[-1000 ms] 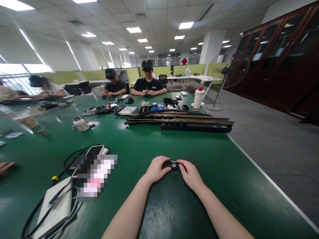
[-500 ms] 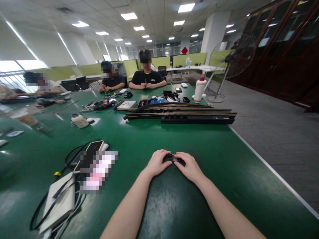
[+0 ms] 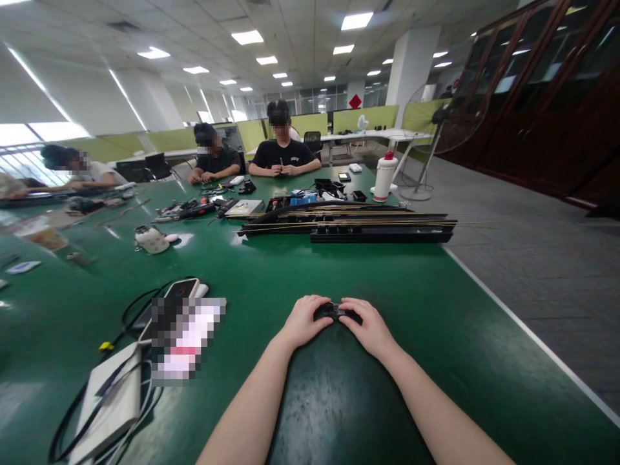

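Note:
A small black part [image 3: 335,311] lies between my two hands, low over the green table [image 3: 242,271]. My left hand [image 3: 306,321] grips its left end between thumb and fingers. Its right end is held the same way by my right hand [image 3: 367,323]. The fingertips of both hands are close together near the middle of the part, whose details are too small to make out.
Long black strips with thin brass-coloured rods [image 3: 382,226] lie across the table ahead. To the left are a phone [image 3: 177,300], a white box [image 3: 109,394] and cables. A white bottle [image 3: 386,177] stands farther back. Several people sit at the far side.
The camera view has shifted slightly. Both hands keep hold of the black part, with hardly any change in their grip.

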The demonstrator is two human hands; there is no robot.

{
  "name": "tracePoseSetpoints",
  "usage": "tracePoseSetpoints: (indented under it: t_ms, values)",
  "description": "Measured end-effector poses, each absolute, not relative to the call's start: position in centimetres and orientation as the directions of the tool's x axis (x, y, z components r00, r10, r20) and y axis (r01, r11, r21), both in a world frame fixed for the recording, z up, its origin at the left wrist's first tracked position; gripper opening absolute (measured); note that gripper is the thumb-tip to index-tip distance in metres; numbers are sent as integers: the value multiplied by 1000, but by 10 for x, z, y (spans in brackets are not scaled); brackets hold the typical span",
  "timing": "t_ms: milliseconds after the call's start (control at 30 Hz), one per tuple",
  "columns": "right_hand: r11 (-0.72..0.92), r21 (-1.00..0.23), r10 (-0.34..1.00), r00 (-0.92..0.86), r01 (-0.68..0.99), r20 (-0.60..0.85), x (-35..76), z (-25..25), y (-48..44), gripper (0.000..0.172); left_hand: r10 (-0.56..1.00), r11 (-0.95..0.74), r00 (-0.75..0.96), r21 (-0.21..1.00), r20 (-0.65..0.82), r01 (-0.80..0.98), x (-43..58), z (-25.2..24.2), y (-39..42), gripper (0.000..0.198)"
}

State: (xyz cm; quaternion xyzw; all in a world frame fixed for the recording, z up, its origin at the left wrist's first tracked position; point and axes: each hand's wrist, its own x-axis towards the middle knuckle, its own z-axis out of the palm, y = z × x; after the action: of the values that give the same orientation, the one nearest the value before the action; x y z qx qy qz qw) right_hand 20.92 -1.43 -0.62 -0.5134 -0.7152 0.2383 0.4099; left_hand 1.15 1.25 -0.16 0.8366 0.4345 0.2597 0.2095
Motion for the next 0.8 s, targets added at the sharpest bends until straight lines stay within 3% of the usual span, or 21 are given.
tracePoseSetpoints:
  t_ms: [367,633,800]
  values:
    - [167,-958,978,82,233,190,214,-6,-13,26,854,-507,457,595,248,624,12,-2,12,41]
    - [124,-992,966,231,-4,119,219,-7,-8,40,864,-485,451,609,223,627,13,1,11,42]
    - [79,-995,961,269,-59,60,222,-2,-9,43,868,-477,446,617,219,626,13,3,11,41]
